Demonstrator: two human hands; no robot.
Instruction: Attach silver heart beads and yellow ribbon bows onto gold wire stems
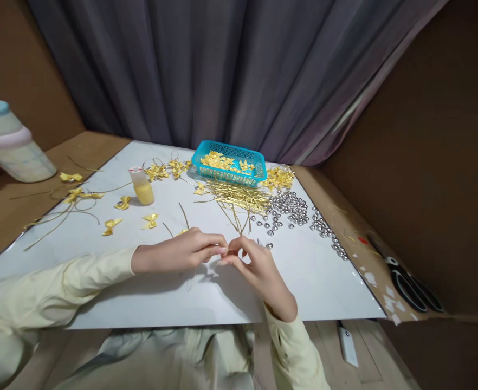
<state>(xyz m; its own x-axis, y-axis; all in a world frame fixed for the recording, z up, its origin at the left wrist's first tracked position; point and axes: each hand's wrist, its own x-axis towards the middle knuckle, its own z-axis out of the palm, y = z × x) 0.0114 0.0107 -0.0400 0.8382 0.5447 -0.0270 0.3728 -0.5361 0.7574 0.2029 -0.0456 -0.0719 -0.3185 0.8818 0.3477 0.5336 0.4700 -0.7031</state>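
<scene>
My left hand [196, 250] and my right hand [252, 262] meet over the front of the white board [312, 287], fingertips pinched together. Whatever lies between them is too small and covered to make out; a faint thin strand hangs below the left fingers. Just beyond the hands lies a pile of gold cord pieces [239, 195]. Silver heart-shaped beads [290, 206] spread to the right of it, and one bead [269, 246] is close to my right hand. Yellow ribbon bows [150, 220] lie left of the cords, a few near my left hand.
A blue basket [259, 176] with yellow bows stands at the back, beside more bows [278, 177]. A small bottle [143, 187] of yellow contents stands left. Tied bows with cords [80, 195] lie farther left, near a large tumbler [17, 143]. Black-handled scissors [407, 287] rest at the right.
</scene>
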